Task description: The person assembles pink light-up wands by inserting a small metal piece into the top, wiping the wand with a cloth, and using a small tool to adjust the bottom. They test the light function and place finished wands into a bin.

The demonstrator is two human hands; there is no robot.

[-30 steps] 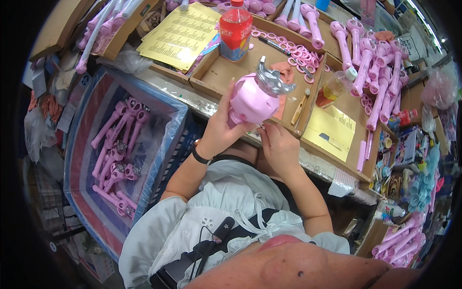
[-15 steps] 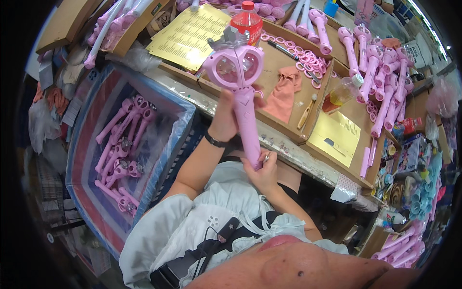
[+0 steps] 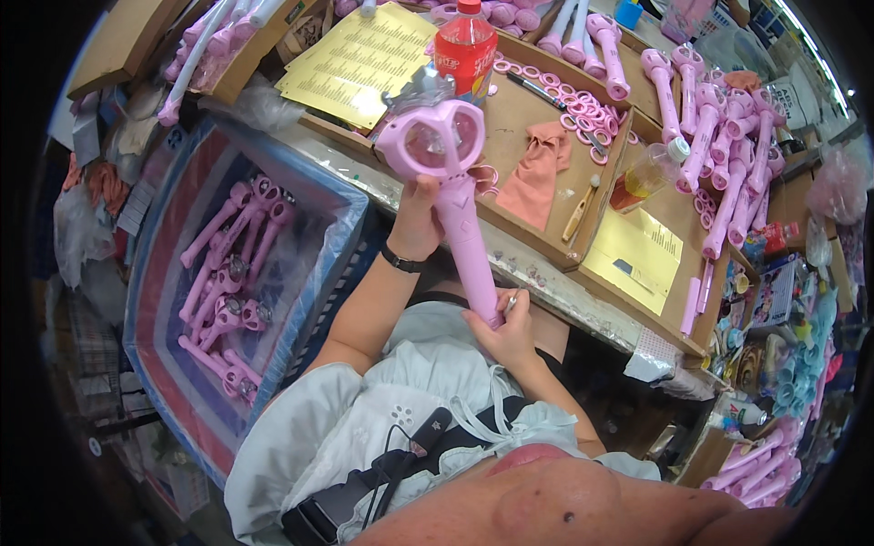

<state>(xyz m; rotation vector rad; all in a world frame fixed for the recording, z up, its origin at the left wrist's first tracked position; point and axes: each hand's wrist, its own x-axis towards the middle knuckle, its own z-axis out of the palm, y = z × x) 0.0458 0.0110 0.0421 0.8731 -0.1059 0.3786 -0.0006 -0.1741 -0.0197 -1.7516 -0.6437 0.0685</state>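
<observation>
A pink toy wand (image 3: 466,235) with a two-windowed head and a silver crown on top is held up in front of me at a slant. My left hand (image 3: 421,223) is closed round it just below the head. At the bottom end of the handle, my right hand (image 3: 510,337) grips it between thumb and fingers. Something small and pale pokes out by the right fingers, too small to name. Left of my arm, a blue-rimmed lined basket (image 3: 360,218) holds several similar pink wands (image 3: 223,282).
On the bench stands a red drink bottle (image 3: 466,55) beside yellow printed sheets (image 3: 360,64). Cardboard trays hold pink rings (image 3: 587,118), an orange cloth (image 3: 537,177), a brush (image 3: 581,211) and a tipped jar of amber liquid (image 3: 642,182). More pink wands (image 3: 728,136) are heaped at the right.
The wand's head has shifted left and slightly down, tilting further left. Its lower end has moved a little right and down. Both hands keep hold of it.
</observation>
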